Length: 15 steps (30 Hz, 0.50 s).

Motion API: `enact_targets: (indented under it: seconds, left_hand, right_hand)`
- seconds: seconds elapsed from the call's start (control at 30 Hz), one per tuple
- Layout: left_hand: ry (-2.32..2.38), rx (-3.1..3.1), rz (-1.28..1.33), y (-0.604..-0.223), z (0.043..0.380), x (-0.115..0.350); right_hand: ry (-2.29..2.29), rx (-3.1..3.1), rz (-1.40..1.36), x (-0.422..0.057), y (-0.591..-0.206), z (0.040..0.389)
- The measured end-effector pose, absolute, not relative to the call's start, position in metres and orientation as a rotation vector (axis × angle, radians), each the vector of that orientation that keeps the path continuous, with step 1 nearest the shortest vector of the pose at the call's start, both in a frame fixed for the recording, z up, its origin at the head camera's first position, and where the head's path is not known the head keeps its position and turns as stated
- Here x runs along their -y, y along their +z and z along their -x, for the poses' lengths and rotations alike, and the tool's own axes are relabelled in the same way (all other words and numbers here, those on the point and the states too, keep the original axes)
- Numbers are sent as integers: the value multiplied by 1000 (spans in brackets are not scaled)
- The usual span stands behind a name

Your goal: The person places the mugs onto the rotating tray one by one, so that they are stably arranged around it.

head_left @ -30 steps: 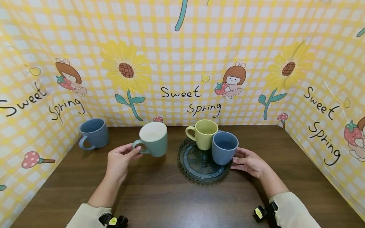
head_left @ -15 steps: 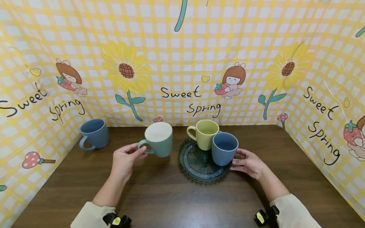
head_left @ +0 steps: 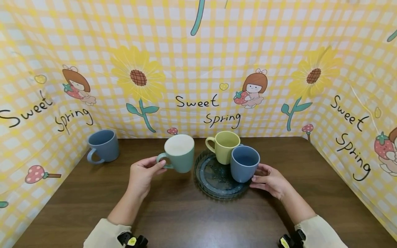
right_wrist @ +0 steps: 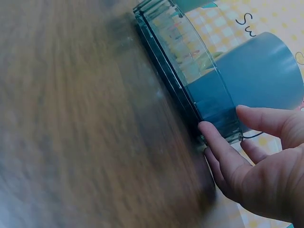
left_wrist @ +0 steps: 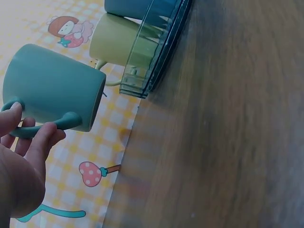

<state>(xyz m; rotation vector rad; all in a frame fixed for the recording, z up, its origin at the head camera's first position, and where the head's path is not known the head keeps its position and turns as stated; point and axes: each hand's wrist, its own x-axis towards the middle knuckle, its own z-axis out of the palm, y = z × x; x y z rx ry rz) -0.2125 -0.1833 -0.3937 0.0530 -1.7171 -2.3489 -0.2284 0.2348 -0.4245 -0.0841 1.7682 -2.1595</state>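
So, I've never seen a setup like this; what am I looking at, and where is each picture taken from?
There is no robot, just a person working bare-handed. The wide picture comes from a camera worn on the head; the two close, tilted ones from a camera on each wrist. On the brown wood-grain table are a round, glassy dark teal tray and, at left, a blue ceramic-looking mug. The tray carries a lime ceramic-looking mug and a second blue mug. The left hand holds a grey-green ceramic-looking mug by its handle; the right hand grips the tray.
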Motion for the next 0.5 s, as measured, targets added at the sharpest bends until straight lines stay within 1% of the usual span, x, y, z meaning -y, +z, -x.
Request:
enact_targets:
  seconds: [0.5]
  left_hand:
    - [-2375,1716,-39,-393,214,165]
  right_hand:
    - [-2193,-1782,63,-228,-425,218]
